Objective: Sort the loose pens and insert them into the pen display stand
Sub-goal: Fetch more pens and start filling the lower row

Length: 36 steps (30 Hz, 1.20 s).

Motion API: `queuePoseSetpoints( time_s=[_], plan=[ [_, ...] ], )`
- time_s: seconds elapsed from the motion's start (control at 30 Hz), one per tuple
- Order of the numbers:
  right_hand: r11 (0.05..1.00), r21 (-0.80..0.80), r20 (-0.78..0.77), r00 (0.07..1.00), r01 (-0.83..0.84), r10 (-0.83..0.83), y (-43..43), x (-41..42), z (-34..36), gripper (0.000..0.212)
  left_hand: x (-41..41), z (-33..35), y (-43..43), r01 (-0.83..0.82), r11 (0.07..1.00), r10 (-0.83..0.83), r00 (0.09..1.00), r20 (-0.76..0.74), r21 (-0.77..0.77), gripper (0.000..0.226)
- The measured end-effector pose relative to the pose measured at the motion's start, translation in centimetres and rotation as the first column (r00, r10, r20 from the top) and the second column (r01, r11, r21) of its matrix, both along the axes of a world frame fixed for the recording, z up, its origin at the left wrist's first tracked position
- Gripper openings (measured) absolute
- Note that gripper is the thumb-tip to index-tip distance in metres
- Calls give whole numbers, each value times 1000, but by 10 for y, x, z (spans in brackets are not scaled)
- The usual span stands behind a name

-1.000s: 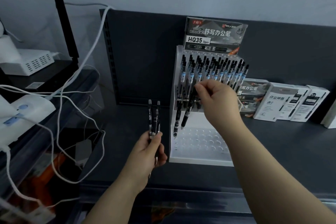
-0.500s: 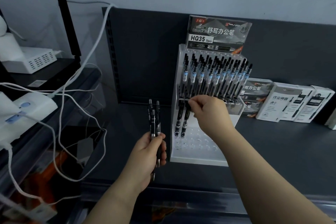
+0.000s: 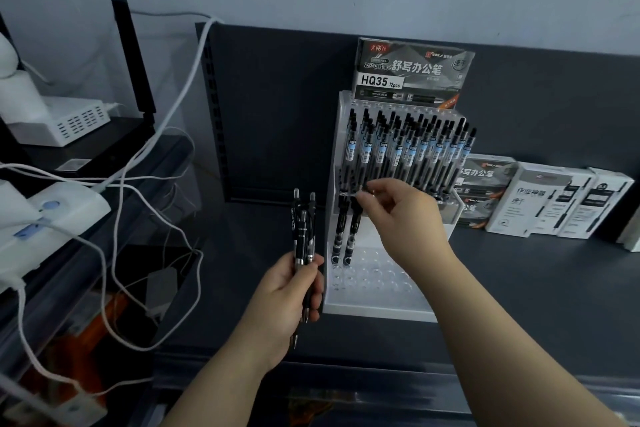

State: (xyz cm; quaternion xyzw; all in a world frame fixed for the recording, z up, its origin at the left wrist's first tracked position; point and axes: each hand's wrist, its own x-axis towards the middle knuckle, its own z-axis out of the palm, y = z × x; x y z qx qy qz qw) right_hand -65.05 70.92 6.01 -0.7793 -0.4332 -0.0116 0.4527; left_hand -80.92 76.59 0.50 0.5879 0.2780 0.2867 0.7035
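Boxed pen packs (image 3: 547,199) on the right; white cables (image 3: 145,163) draped left.

The right hand (image 3: 401,215) has been lowered from the upper pen row; a second pen (image 3: 353,232) has been seated in the lower row.

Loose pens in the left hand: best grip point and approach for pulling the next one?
Pinch the clicker end of one of the loose pens, coming from above. The bundle stands nearly upright, tops fanned clear above the left hand, whose fist covers the lower barrels. The right hand is at the display stand, beside it.
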Motion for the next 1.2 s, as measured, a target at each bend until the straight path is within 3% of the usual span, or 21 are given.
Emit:
queuePoseSetpoints(
  time_s=[0.1,0.23,0.4,0.53,0.63,0.73,0.87,1.2],
  plan=[
    [994,82,-194,977,-69,84,-4,-11,7,12,-1,2,-3,78,997,-79,996,38,22,17],
    [964,90,-520,814,-250,259,-6,-17,7,14,1,6,-7,203,979,-203,976,73,10,15],
    [968,148,-613,749,-205,252,-10,-11,9,10,5,6,-10,235,969,-238,970,37,77,13],
    [979,125,-584,785,-161,204,-14,-8,13,10,10,5,-13,152,987,-154,987,41,56,15],
    [981,168,-513,840,-101,175,-23,-2,25,4,14,1,-7,-58,998,59,998,5,-22,14],
    [968,248,-377,917,-33,128,-26,5,33,13,13,-7,4,-188,982,188,977,-99,6,13],
    [987,161,-188,982,1,30,-19,7,25,26,11,-9,4,-163,987,163,978,-129,10,16],
    [998,-66,-12,1000,-2,1,-6,9,-11,30,9,-3,-2,-81,996,79,994,-75,-23,27]
  ],
)
